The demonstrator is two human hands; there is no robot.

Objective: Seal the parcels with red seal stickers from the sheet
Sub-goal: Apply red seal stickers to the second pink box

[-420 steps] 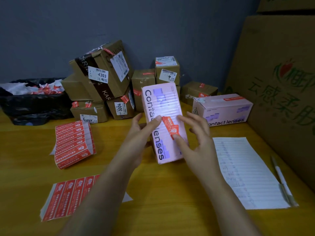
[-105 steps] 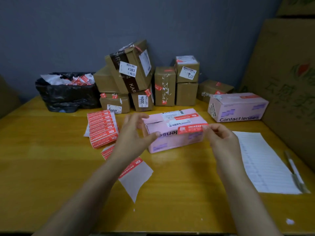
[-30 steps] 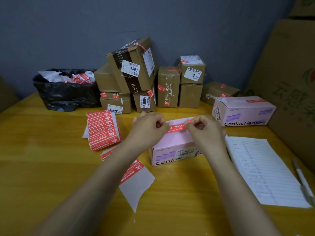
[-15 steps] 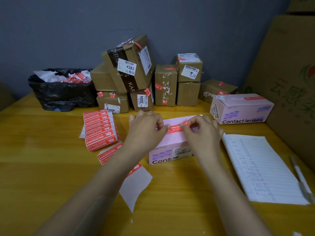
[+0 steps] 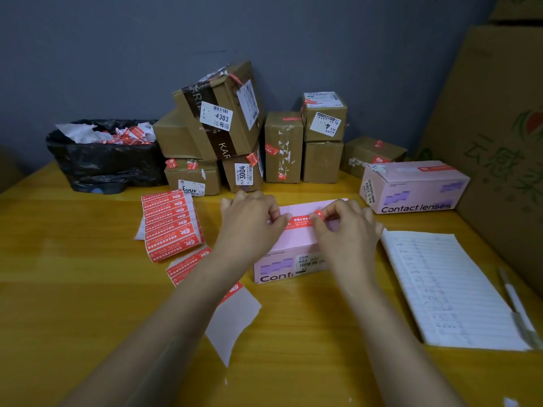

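Observation:
A pink contact lens box (image 5: 293, 245) lies flat on the yellow table in front of me. Across its top stretches a red seal sticker (image 5: 302, 221). My left hand (image 5: 249, 224) pinches the sticker's left end and my right hand (image 5: 346, 230) pinches its right end, fingers curled. Whether the sticker touches the box top I cannot tell. A stack of red sticker sheets (image 5: 170, 224) lies left of the box. A partly used sheet (image 5: 188, 265) with bare white backing (image 5: 232, 321) sits under my left forearm.
A second pink box (image 5: 411, 186) bearing a red seal stands at the back right. Brown parcels (image 5: 223, 118) are piled against the wall, beside a black bin bag (image 5: 102, 160) of scraps. Lined paper (image 5: 449, 289) and a pen (image 5: 514, 301) lie right, by a large carton (image 5: 499, 142).
The pink box was turned and laid flat with a bare face up. Both hands now hold a new sticker stretched over it, a little lower and nearer the box than one second ago.

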